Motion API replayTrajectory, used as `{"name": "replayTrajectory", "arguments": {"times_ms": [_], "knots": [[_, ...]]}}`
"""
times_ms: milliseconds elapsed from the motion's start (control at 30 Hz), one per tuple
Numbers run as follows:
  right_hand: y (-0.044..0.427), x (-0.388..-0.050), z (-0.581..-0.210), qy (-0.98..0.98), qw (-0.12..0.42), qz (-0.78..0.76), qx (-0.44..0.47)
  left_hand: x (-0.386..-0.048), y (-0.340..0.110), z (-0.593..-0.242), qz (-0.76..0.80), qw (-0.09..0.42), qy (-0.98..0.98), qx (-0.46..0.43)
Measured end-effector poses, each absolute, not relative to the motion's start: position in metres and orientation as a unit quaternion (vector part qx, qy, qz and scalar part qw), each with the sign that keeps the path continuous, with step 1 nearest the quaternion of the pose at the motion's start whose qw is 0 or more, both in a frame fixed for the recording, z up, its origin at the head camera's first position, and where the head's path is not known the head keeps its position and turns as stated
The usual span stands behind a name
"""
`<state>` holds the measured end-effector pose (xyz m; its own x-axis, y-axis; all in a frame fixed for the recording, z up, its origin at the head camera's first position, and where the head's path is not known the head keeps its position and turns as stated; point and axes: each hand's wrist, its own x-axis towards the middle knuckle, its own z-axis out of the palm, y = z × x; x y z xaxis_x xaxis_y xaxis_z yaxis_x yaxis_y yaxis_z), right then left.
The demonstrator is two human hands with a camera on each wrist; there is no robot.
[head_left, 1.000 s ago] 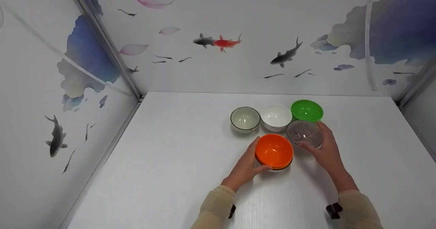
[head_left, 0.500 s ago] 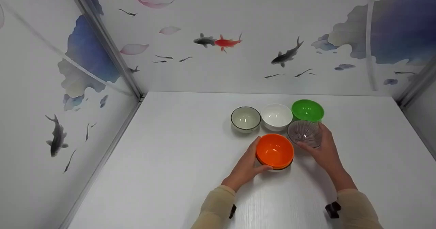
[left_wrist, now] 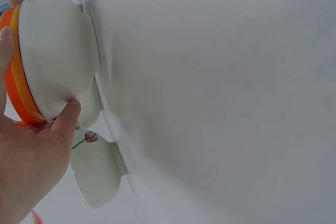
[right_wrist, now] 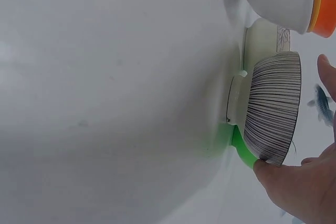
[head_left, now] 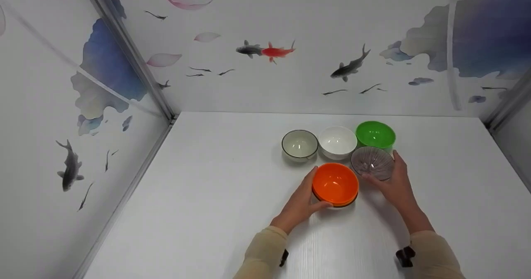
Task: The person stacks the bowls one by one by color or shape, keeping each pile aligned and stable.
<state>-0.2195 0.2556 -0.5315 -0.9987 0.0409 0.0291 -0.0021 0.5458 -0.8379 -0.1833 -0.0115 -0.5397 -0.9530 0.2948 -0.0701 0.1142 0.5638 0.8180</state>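
In the head view, the left hand (head_left: 298,204) grips the left side of a stack with an orange bowl (head_left: 335,183) on top. The left wrist view shows a yellow-orange rim (left_wrist: 22,69) beneath it and a white bowl (left_wrist: 52,51) at the bottom, one fingertip against its wall. The right hand (head_left: 396,187) holds a striped bowl (head_left: 372,162) just right of the stack, thumb at the near rim and fingers on the right side. Thin dark lines cover this bowl's outside (right_wrist: 273,103) in the right wrist view, where a fingertip meets its rim.
Behind the held bowls stand a grey-green bowl (head_left: 299,145) with a dark rim, a white bowl (head_left: 337,142) and a green bowl (head_left: 375,134), side by side. The white table (head_left: 199,187) meets a back wall (head_left: 265,92) printed with fish, and another wall on the left.
The right hand's upper fingers have shifted slightly right, toward the outside of the striped bowl. The left hand and all the bowls have stayed nearly where they were.
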Motion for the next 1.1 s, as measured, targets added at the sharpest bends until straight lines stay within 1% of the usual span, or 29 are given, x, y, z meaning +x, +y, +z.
{"name": "replayTrajectory", "arguments": {"times_ms": [200, 533, 767, 1100], "knots": [[0.2571, -0.2203, -0.5352, -0.883, -0.003, 0.469, -0.024, -0.1841, -0.0103, -0.5405, 0.448, 0.101, 0.881, 0.112], [0.2585, -0.2226, -0.54, -0.884, -0.022, 0.464, -0.039, -0.1843, -0.0098, -0.5398, 0.446, 0.098, 0.882, 0.114], [0.2559, -0.2235, -0.5396, -0.888, -0.048, 0.454, -0.056, -0.1833, -0.0102, -0.5398, 0.452, 0.096, 0.88, 0.115], [0.2498, -0.2247, -0.539, -0.889, -0.052, 0.45, -0.07, -0.1834, -0.0114, -0.5406, 0.451, 0.091, 0.879, 0.122]]}}
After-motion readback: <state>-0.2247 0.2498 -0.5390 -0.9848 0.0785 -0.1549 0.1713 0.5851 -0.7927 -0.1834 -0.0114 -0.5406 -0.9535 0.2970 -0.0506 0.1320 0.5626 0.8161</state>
